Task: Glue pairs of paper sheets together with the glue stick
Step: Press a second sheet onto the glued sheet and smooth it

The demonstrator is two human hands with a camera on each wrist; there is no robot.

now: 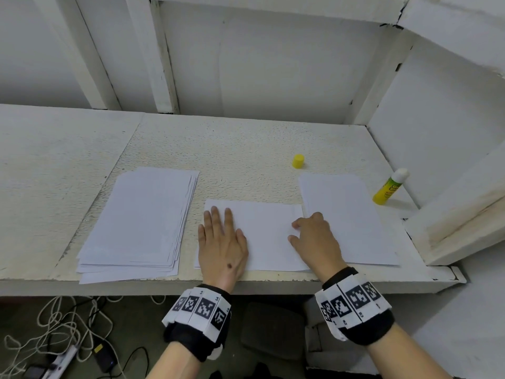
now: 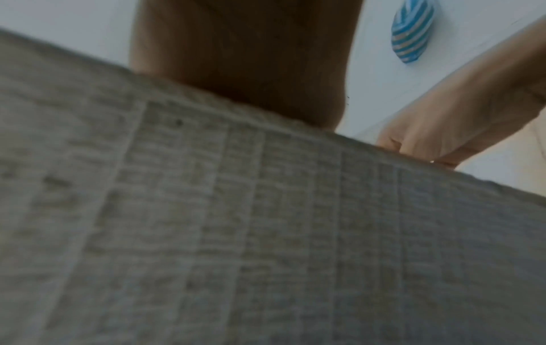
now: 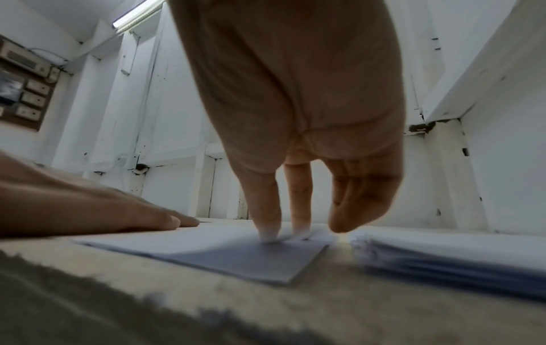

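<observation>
Both my hands rest on the white paper sheets (image 1: 267, 236) at the bench's near edge: my left hand (image 1: 221, 247) lies flat, fingers straight, and my right hand (image 1: 314, 236) presses down with extended fingertips (image 3: 267, 233). Farther right, the uncapped yellow glue stick (image 1: 389, 187) stands tilted, its yellow cap (image 1: 297, 161) well apart.

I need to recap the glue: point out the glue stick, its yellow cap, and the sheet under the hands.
glue stick (image 1: 387, 190), head view, yellow barrel.
yellow cap (image 1: 297, 161), head view, side wall.
sheet (image 1: 265, 228), head view, bare middle.
</observation>
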